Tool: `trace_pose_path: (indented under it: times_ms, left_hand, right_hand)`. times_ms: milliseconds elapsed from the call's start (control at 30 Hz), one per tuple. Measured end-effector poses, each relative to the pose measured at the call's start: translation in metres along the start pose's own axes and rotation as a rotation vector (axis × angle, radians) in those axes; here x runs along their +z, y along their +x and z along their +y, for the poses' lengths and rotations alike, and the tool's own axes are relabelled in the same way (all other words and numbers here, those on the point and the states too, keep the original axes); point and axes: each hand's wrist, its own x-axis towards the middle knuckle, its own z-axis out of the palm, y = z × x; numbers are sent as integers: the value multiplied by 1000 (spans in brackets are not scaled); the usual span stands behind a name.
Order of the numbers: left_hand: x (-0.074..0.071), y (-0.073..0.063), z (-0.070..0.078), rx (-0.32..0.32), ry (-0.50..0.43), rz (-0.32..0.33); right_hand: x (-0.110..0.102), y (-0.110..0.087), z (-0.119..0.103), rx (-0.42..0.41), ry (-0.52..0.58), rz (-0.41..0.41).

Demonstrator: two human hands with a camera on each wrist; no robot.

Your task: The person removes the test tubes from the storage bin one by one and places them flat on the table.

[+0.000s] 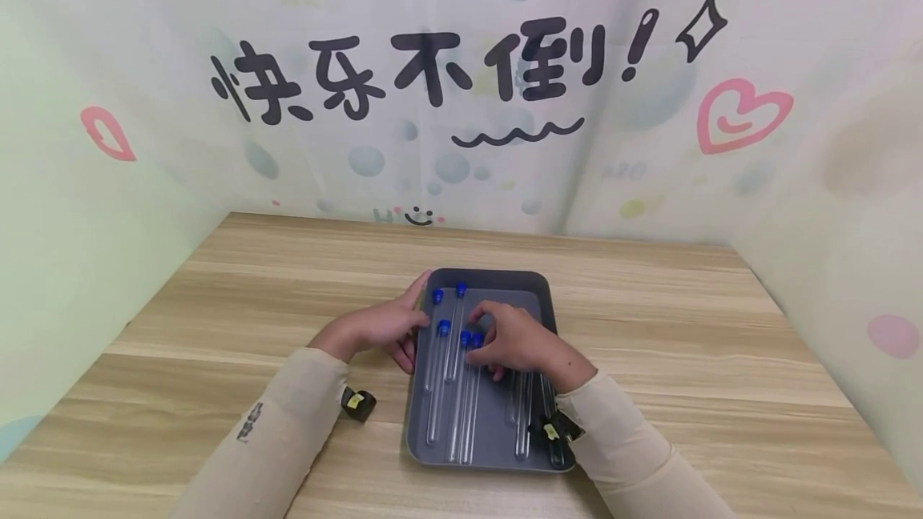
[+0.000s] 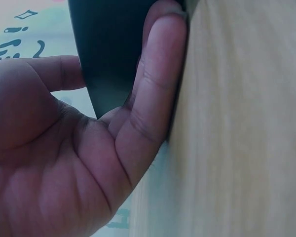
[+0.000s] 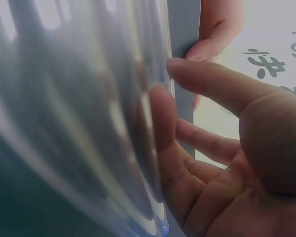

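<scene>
A dark grey tray (image 1: 490,456) lies on the table with several clear test tubes in it. Blue caps (image 1: 444,327) top those on its left side. My left hand (image 1: 382,328) grips the tray's left edge, thumb at the rim and fingers against the outer wall (image 2: 113,59). Over the tray, my right hand (image 1: 515,339) has thumb and forefinger spread apart beside two capped test tubes (image 1: 469,407) lying close together. Other test tubes (image 1: 521,431) run under that hand and wrist, their upper ends hidden. Large blurred tubes (image 3: 108,108) fill the right wrist view's left half.
The wood-grain table (image 1: 671,327) extends around the tray. Behind it hangs a pale printed cloth (image 1: 404,158), with more cloth along both sides. A small black wrist device (image 1: 358,404) sits at the left cuff, another (image 1: 561,428) at the right cuff, above the tray's edge.
</scene>
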Motion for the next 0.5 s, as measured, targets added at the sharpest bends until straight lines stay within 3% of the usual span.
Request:
trace_pose_path:
  times_ms: [500]
  left_hand:
    - [0, -1, 1, -10, 20, 3]
  right_hand:
    - [0, 0, 1, 5, 86, -35]
